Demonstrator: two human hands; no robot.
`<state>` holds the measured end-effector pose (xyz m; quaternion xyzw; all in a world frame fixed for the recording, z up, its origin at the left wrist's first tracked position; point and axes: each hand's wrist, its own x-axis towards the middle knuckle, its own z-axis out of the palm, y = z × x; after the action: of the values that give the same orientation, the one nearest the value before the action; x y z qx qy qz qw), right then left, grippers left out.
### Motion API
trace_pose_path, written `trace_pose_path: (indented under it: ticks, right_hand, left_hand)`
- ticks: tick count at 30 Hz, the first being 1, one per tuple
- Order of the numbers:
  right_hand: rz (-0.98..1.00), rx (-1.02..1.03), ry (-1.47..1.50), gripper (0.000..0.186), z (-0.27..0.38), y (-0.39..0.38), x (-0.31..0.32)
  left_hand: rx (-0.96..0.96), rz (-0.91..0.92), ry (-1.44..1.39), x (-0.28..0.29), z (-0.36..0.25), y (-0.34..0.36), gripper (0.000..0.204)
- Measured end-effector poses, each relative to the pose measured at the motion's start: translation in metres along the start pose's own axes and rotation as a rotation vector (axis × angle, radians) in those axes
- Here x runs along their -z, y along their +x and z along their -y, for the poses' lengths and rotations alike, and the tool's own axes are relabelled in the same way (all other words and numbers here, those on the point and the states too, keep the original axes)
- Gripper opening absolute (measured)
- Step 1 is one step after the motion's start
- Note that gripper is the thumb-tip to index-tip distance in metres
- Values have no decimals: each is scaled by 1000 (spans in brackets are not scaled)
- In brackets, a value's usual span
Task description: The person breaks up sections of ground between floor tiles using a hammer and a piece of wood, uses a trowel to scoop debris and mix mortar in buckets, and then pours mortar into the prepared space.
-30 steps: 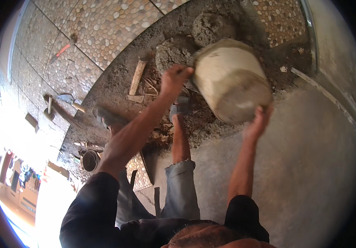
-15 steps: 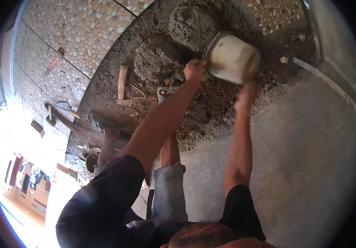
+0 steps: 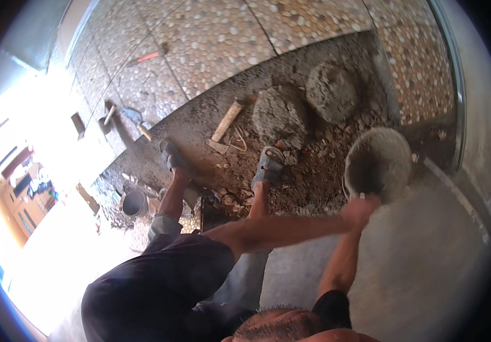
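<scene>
A mortar-smeared bucket (image 3: 402, 151) is at the right edge of the dirt strip, its dark inside showing. My left hand (image 3: 359, 214) reaches across to the bucket's near rim with its fingers closed on it, slightly blurred. My right forearm comes up beneath it, and the right hand (image 3: 358, 229) is mostly hidden where the two overlap, so its fingers cannot be made out. Two rough heaps of wet mortar, a nearer one (image 3: 280, 117) and a farther one (image 3: 332, 91), lie on the dirt left of the bucket.
A wooden-handled hammer (image 3: 226, 125) lies left of the heaps, near my sandalled feet (image 3: 268, 166). Pebbled tiles (image 3: 217, 40) border the dirt, bearing a red-handled tool (image 3: 145, 57) and a trowel (image 3: 133, 115). A small pail (image 3: 135, 203) stands left; a long flat bar (image 3: 456, 196) lies right.
The bucket has come away from the far heap, toward me and to the right, and turned so its inside shows. Both hands moved with it and now overlap. The view has shifted too.
</scene>
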<state>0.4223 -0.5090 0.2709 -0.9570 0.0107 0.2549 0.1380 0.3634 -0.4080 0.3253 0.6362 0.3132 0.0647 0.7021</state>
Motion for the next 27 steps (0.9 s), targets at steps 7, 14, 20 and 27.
trace_pose_path:
  ticks: [7, 14, 20, 27]
  right_hand:
    - [453, -378, 1284, 55, -43, -95, -32]
    - [770, -289, 284, 53, 66, -216, -48]
    - [792, 37, -196, 49, 142, -283, -39]
    - [813, 258, -420, 45, 250, -387, -66]
  left_hand:
    - [-132, 31, -112, 203, -55, -138, 23]
    - [281, -585, -188, 348, -35, -344, 22]
    - [552, -1392, -116, 456, 59, -526, 22]
    - [892, -1900, 230, 598, 260, -741, 20]
